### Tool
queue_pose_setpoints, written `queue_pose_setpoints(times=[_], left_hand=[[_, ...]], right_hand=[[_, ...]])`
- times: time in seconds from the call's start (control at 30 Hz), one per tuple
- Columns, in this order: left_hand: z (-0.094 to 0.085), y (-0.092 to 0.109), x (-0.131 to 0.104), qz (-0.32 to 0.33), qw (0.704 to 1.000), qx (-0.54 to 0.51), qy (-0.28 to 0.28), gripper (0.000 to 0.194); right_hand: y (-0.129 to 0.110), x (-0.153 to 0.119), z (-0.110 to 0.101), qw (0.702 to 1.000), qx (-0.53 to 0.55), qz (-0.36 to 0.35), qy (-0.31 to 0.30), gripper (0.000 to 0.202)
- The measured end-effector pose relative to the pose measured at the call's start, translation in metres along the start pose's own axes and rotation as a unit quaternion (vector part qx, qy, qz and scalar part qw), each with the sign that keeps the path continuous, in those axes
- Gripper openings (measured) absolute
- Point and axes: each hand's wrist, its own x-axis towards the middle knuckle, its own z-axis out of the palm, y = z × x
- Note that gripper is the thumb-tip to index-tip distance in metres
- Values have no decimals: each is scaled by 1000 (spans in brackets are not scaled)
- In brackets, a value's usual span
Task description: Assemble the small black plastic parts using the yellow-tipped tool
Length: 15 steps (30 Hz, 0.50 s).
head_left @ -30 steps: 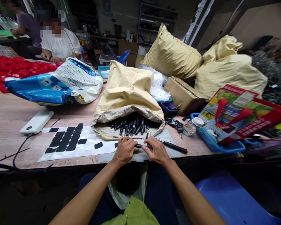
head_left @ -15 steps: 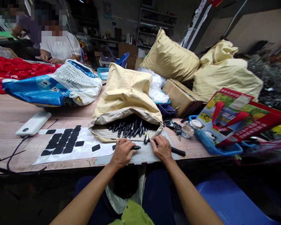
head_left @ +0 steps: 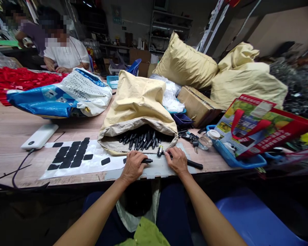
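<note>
My left hand is closed around a black pen-like piece, whose tip sticks out to the right over a grey board. A small hammer lies under my right hand, its fingers wrapped round the black handle. The hammer's head, with one yellow-green end, points left between my hands. Just beyond, the mouth of a cream cloth sack gapes toward me, with many similar black pen-like pieces inside.
White sheet with black rounded patches lies left; behind it, a white power bank with cable. Keys, a clear jar and a blue basket stand right. A blue-white bag lies back left. Two people sit beyond.
Both hands keep nearly the same place and hold the same things. The view has shifted slightly, so the items at the left appear a little further right.
</note>
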Motion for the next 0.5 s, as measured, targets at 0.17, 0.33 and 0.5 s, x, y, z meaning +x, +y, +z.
queue_pose_setpoints(times=[0.17,0.33,0.5], left_hand=[[-9,14,-13,51,999,-17,-10,12],[-2,34,-82,177,970,-31,-165,22],[23,35,-140,9,971,22,-239,25]], right_hand=[[1,1,-1,1000,4,0,0,16],[-1,2,-1,1000,4,-1,-3,16],[0,2,-1,1000,10,-5,3,16]])
